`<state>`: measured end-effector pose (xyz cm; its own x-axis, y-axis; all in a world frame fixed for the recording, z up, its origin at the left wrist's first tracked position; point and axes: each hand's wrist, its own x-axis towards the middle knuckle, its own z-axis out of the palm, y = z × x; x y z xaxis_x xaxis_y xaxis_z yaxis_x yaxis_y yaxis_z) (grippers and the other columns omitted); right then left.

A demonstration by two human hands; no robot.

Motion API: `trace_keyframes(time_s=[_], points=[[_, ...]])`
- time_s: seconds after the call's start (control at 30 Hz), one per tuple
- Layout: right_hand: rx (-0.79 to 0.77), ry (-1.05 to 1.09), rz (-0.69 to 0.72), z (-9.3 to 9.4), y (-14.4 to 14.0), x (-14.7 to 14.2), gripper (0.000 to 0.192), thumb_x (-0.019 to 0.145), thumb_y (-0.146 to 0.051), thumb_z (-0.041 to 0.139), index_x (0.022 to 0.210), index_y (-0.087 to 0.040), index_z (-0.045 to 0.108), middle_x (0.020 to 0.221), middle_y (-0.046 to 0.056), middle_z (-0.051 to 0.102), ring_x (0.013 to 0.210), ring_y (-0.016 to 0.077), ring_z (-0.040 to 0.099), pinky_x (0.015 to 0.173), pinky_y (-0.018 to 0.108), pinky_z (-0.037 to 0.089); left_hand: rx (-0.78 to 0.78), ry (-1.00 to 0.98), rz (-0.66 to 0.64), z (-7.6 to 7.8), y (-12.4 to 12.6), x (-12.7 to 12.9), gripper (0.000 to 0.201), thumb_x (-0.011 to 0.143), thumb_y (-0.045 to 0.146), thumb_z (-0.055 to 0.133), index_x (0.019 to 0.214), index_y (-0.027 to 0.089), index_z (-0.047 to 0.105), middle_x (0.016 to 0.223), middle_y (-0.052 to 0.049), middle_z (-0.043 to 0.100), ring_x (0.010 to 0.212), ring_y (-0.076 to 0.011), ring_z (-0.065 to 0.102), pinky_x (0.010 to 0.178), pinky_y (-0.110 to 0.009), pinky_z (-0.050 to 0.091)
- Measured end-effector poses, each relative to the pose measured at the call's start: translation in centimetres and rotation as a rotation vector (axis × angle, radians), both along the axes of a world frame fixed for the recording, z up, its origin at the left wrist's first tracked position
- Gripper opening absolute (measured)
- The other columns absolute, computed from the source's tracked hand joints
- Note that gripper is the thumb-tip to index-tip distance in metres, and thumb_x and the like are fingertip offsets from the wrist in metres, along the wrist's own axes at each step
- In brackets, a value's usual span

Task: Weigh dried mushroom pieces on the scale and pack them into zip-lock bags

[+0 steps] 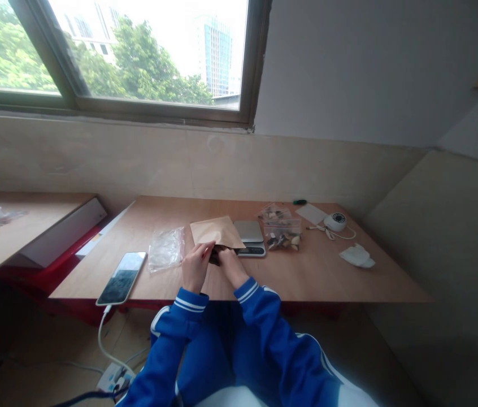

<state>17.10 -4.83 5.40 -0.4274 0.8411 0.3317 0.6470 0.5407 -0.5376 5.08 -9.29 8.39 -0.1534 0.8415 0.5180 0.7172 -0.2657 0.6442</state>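
A brown kraft paper bag [217, 230] lies on the table with its opening toward me. My left hand [195, 267] pinches the near edge of its mouth, thumb and fingers together. My right hand [230, 268] reaches into the dark opening, and its fingers are hidden there. Just beyond the right hand sits a small kitchen scale [250, 233] with a silver plate, partly covered by the bag. A clear zip bag of mixed small pieces [282, 237] lies right of the scale, with another clear zip bag [273, 212] behind it.
A crumpled clear plastic bag [166, 250] and a phone on a charging cable [122, 278] lie at left. On the right are a round white device with a cord [335, 221], a white card [311, 214], a crumpled tissue [357, 256] and a green-handled tool [300, 202].
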Motion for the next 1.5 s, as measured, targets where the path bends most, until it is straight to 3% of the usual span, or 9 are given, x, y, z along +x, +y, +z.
trace_keyframes(time_s=[0.13, 0.33, 0.67, 0.9, 1.1, 1.27, 1.4, 1.5], points=[[0.078, -0.123, 0.045, 0.8, -0.1, 0.0, 0.033, 0.087, -0.009, 0.048, 0.118, -0.013, 0.058, 0.118, 0.013, 0.062, 0.101, 0.023, 0.061, 0.09, 0.034, 0.049, -0.023, -0.031, -0.019, 0.5, 0.1, -0.4, 0.027, 0.089, 0.036, 0.045, 0.1, 0.026, 0.068, 0.097, -0.002, 0.069, 0.077, -0.0157, 0.065, 0.069, -0.025, 0.049], [0.194, -0.211, 0.048, 0.4, -0.6, 0.5, 0.029, 0.088, -0.015, 0.051, 0.116, -0.014, 0.06, 0.115, 0.012, 0.063, 0.095, 0.025, 0.061, 0.085, 0.038, 0.052, -0.017, -0.039, -0.04, 1.1, 0.2, -0.5, 0.027, 0.09, 0.031, 0.043, 0.099, 0.025, 0.068, 0.098, -0.001, 0.069, 0.085, -0.0158, 0.065, 0.073, -0.024, 0.049], [0.437, -0.011, 0.243, -0.2, 0.1, 2.3, 0.028, 0.092, -0.021, 0.046, 0.117, -0.021, 0.06, 0.117, 0.006, 0.063, 0.11, 0.019, 0.057, 0.098, 0.036, 0.049, -0.038, -0.052, -0.061, 1.4, 0.6, 0.0, 0.027, 0.088, 0.023, 0.043, 0.102, 0.024, 0.066, 0.1, -0.003, 0.068, 0.087, -0.0155, 0.064, 0.075, -0.024, 0.049], [0.524, 0.131, 0.267, -0.1, 0.5, 4.1, 0.035, 0.093, -0.02, 0.044, 0.127, -0.02, 0.052, 0.126, 0.007, 0.057, 0.12, 0.0174, 0.05, 0.103, 0.035, 0.046, -0.034, -0.046, -0.029, 1.9, 1.9, 0.1, 0.027, 0.087, 0.019, 0.045, 0.102, 0.024, 0.066, 0.101, -0.002, 0.068, 0.089, -0.0156, 0.065, 0.077, -0.024, 0.05], [0.51, 0.258, 0.128, -1.1, 1.0, 5.2, 0.036, 0.093, -0.018, 0.045, 0.127, -0.024, 0.052, 0.127, 0.005, 0.056, 0.119, 0.0168, 0.052, 0.103, 0.036, 0.047, -0.039, -0.002, 0.015, 1.9, 3.5, 1.1, 0.027, 0.087, 0.02, 0.044, 0.101, 0.025, 0.067, 0.099, -0.001, 0.069, 0.083, -0.0159, 0.066, 0.072, -0.025, 0.05], [0.505, 0.414, -0.039, -1.1, 1.3, 6.3, 0.027, 0.092, -0.019, 0.046, 0.116, -0.023, 0.058, 0.119, 0.006, 0.061, 0.113, 0.0172, 0.056, 0.098, 0.036, 0.048, -0.039, -0.038, 0.036, 1.6, 4.0, 1.1, 0.025, 0.088, 0.025, 0.045, 0.099, 0.025, 0.068, 0.099, -0.002, 0.069, 0.083, -0.0158, 0.065, 0.071, -0.024, 0.049], [0.454, 0.551, -0.28, -1.2, 4.1, 7.8, 0.022, 0.093, -0.024, 0.044, 0.105, -0.02, 0.062, 0.11, 0.009, 0.065, 0.106, 0.0181, 0.059, 0.095, 0.037, 0.047, -0.045, -0.058, 0.037, 1.2, 3.9, 0.4, 0.025, 0.087, 0.025, 0.046, 0.1, 0.024, 0.068, 0.099, -0.001, 0.069, 0.084, -0.0154, 0.065, 0.072, -0.023, 0.049], [0.317, 0.55, -0.374, -1.6, 7.3, 8.6, 0.025, 0.092, -0.031, 0.043, 0.098, -0.017, 0.063, 0.097, 0.009, 0.068, 0.094, 0.0184, 0.063, 0.088, 0.035, 0.049, -0.03, -0.073, 0.042, 1.0, 3.9, 0.1, 0.025, 0.087, 0.025, 0.046, 0.1, 0.024, 0.068, 0.099, -0.001, 0.069, 0.086, -0.0152, 0.064, 0.075, -0.023, 0.049]])
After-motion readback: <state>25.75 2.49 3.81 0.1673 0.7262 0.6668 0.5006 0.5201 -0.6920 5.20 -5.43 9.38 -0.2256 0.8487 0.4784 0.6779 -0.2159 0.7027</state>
